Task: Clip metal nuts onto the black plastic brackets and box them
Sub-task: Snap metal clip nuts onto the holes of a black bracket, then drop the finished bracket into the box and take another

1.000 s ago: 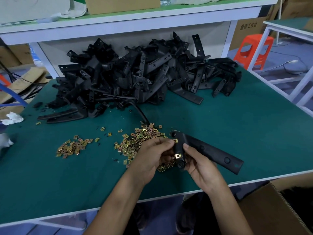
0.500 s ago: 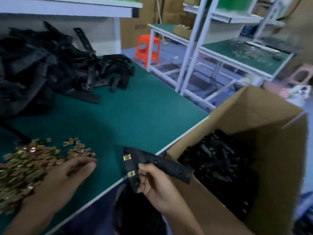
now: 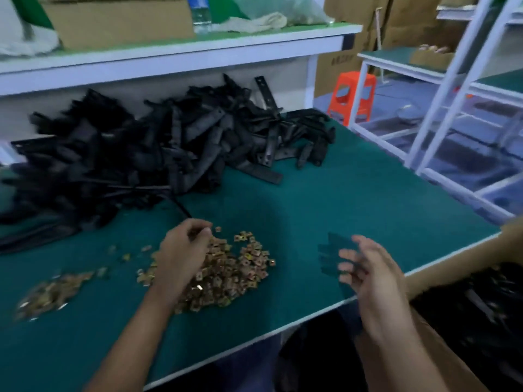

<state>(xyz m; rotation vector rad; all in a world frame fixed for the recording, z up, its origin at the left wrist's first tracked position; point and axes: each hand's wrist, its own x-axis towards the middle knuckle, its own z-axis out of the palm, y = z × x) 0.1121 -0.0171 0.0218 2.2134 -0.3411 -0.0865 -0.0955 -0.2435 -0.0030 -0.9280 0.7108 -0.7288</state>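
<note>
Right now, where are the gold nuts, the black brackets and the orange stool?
gold nuts (image 3: 240, 267), head view, middle of the bigger heap
black brackets (image 3: 158, 154), head view, centre of the pile
orange stool (image 3: 353, 79), head view, its seat

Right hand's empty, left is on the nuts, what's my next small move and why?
Probably reach the right hand to the bracket pile at the back and take one: it holds nothing, and the left hand curls over the nuts with no bracket to clip them on.

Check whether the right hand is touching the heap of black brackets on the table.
Apart. The head view shows the right hand open near the front edge of the table, with bare green surface between it and the bracket heap.
</note>
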